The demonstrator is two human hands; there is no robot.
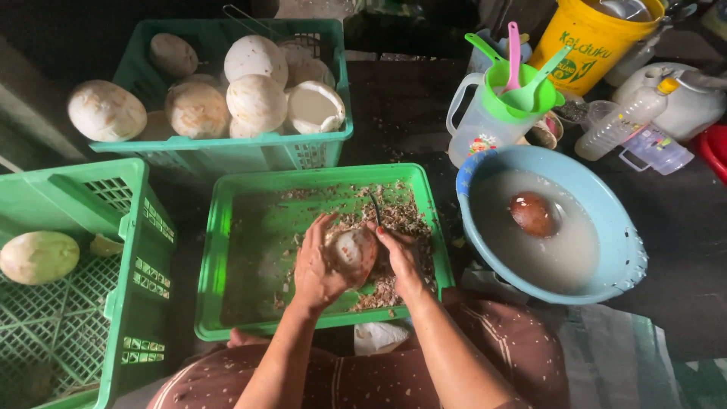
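Observation:
My left hand [316, 266] cups a partly peeled coconut [354, 251], brown with a pale patch, over a green plastic tray [227, 250]. My right hand [399, 256] grips a dark peeling tool [376, 207] whose tip points away from me, pressed against the coconut's right side. Brown and white shavings [394, 216] lie scattered across the tray's right half.
A green crate [227, 144] behind the tray holds several pale peeled coconuts. Another green crate [113, 303] at left holds one coconut [39, 257]. A blue basin [628, 257] of cloudy water with a brown coconut [534, 214] sits right. Jug, bottle and yellow bucket [591, 45] stand behind.

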